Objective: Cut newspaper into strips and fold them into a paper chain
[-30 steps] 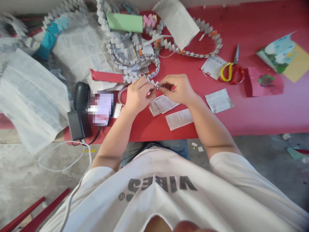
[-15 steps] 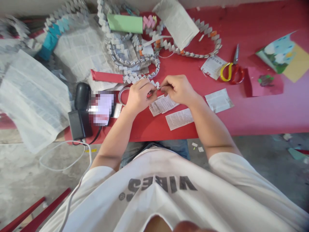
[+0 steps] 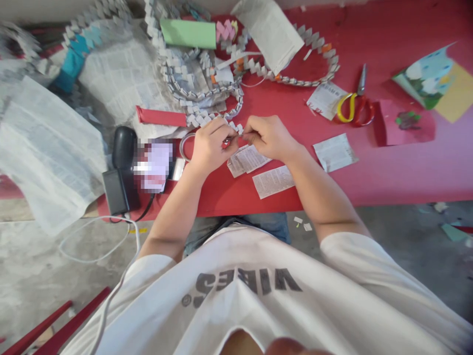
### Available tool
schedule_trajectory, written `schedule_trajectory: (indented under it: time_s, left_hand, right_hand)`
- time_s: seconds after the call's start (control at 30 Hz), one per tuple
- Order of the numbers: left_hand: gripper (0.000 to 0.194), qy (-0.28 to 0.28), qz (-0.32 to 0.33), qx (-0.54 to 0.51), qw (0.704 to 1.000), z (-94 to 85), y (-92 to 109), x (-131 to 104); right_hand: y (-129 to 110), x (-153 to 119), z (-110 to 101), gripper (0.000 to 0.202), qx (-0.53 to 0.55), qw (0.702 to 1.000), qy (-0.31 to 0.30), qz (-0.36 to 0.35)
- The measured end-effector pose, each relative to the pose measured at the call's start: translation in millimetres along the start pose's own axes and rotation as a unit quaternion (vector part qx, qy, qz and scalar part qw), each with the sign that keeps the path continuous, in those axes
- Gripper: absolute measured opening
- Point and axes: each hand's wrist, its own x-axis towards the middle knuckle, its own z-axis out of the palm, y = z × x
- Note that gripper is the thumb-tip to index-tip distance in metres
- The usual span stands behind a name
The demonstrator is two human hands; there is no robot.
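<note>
A long chain of folded white paper [image 3: 195, 117] winds over the red table, and its near end reaches between my two hands. My left hand [image 3: 215, 143] is closed in a pinch on that end. From the other side, my right hand [image 3: 271, 138] pinches at the chain's tip, its fingertips close to the left ones. The small piece between the fingertips is mostly hidden. Just below the hands lie printed paper strips [image 3: 247, 160], and another printed strip [image 3: 273, 181] is nearer the table edge.
Yellow-and-red scissors [image 3: 355, 107] lie to the right, near a paper piece [image 3: 335, 152] and a pink card [image 3: 406, 123]. A phone [image 3: 157, 166], black adapter [image 3: 121, 191] and tape roll [image 3: 187, 147] sit at left. Newspaper sheets [image 3: 48, 153] cover the far left.
Both hands stay together at the chain's end, with only slight finger movement. The whole view has shifted a little.
</note>
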Motion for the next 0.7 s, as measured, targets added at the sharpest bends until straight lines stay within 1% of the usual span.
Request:
schedule_trajectory:
  time_s: [0.17,0.27,0.43,0.6,0.7]
  left_hand:
    - [0.008,-0.021,-0.012,-0.008,1.0,-0.8,0.4,1.6]
    - [0.01,-0.029,-0.028,-0.035,0.999,-1.3,0.1,2.1]
    - [0.011,0.0,-0.058,-0.066,0.996,1.2,-4.2,0.1]
    - [0.021,0.045,-0.061,-0.067,0.995,2.5,-5.2,1.1]
    - [0.026,0.056,-0.056,-0.076,0.994,0.6,-2.7,3.9]
  right_hand:
    - [5.0,1.7,3.9,0.015,-0.029,1.0,-0.009,-0.009]
    - [7.4,1.7,7.6,0.023,-0.044,0.998,0.004,-0.039]
    - [13.0,-0.5,14.8,0.04,-0.073,0.993,0.058,-0.068]
    - [13.1,-1.8,22.2,0.04,-0.096,0.987,0.092,-0.091]
    - [11.7,-2.0,28.2,0.037,-0.102,0.981,0.127,-0.108]
